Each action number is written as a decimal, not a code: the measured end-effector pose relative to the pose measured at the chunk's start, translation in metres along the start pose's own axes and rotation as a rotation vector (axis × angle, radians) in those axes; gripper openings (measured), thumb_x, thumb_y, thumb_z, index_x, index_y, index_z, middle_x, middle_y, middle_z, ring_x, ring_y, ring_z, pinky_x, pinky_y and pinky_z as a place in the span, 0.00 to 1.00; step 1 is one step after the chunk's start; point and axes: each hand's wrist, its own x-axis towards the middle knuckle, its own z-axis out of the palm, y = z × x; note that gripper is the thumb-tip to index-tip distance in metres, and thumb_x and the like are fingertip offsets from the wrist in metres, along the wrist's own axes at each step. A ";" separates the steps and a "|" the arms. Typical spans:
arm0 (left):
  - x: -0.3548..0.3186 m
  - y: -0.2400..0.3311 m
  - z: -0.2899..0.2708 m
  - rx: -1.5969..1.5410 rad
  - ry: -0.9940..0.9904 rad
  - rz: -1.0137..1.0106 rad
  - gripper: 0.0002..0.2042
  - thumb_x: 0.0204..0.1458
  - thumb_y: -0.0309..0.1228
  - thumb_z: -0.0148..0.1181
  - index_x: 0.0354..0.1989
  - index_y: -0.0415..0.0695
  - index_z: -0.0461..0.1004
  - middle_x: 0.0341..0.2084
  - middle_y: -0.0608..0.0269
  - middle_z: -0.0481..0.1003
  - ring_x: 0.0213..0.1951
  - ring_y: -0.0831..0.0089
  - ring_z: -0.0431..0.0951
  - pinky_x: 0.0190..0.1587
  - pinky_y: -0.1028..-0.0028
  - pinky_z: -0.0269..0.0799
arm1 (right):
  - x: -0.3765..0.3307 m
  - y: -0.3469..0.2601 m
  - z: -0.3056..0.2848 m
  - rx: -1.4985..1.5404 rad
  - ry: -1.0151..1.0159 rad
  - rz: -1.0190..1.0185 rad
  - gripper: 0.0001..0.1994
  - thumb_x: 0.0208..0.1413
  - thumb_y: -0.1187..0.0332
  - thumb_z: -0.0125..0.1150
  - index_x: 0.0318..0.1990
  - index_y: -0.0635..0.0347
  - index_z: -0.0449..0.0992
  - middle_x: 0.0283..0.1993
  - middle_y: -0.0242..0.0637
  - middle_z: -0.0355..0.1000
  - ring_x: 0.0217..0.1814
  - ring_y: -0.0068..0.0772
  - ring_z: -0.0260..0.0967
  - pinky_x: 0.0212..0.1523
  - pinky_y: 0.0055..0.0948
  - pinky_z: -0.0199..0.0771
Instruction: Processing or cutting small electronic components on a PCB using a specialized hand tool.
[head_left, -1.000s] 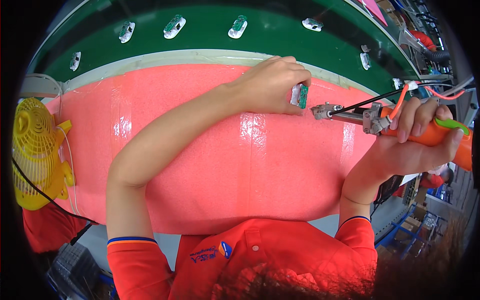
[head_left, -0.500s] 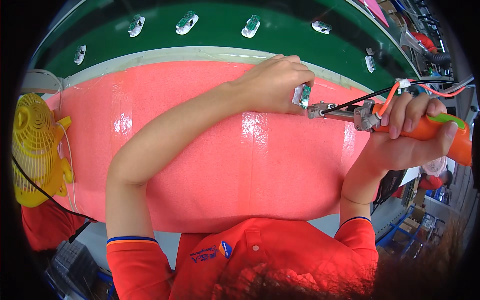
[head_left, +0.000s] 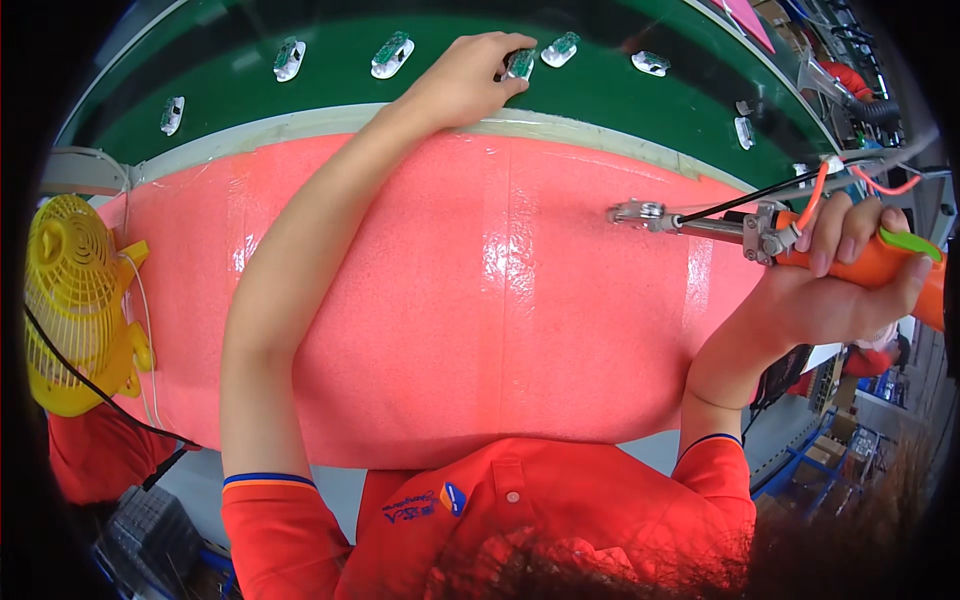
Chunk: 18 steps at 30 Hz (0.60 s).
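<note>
My left hand [head_left: 462,82] reaches over the green belt at the far side. Its thumb and forefinger are around a small green circuit board [head_left: 519,66] in a white housing. My right hand [head_left: 835,265] is wrapped round the orange handle of a soldering gun [head_left: 700,226] with a solder feeder. The gun's metal tip points left, above the pink foam mat [head_left: 400,300], apart from any board. Close to the right of my left hand lies another circuit board [head_left: 560,50] in a white housing.
Several more boards in white housings lie along the green belt [head_left: 230,95], among them one circuit board [head_left: 392,54] left of my hand. A yellow fan [head_left: 75,300] stands at the left edge. Black and orange cables trail from the soldering gun to the right.
My left hand has carried the circuit board from beside the gun's tip, away and left, onto the belt. The boards on the belt have shifted slightly right. My right hand keeps its grip.
</note>
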 end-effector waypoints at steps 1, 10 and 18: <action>0.004 0.010 -0.006 -0.071 -0.117 -0.088 0.26 0.51 0.30 0.71 0.60 0.40 0.76 0.43 0.54 0.78 0.40 0.64 0.76 0.44 0.70 0.74 | 0.000 0.000 -0.005 -0.009 0.003 -0.001 0.22 0.68 0.48 0.51 0.41 0.60 0.74 0.24 0.30 0.61 0.17 0.21 0.52 0.18 0.19 0.50; -0.029 0.093 0.008 -0.327 -0.562 0.237 0.26 0.41 0.33 0.77 0.51 0.42 0.79 0.46 0.57 0.79 0.51 0.60 0.76 0.57 0.63 0.74 | 0.006 0.000 -0.020 -0.046 -0.073 0.046 0.24 0.71 0.45 0.41 0.45 0.54 0.76 0.23 0.30 0.62 0.16 0.24 0.56 0.21 0.29 0.65; -0.033 0.096 0.010 -0.311 -0.545 0.263 0.26 0.42 0.33 0.76 0.52 0.43 0.78 0.47 0.60 0.78 0.52 0.60 0.75 0.57 0.62 0.73 | 0.006 0.012 -0.022 -0.045 -0.104 0.045 0.23 0.71 0.44 0.42 0.44 0.53 0.77 0.22 0.29 0.62 0.16 0.24 0.57 0.21 0.29 0.65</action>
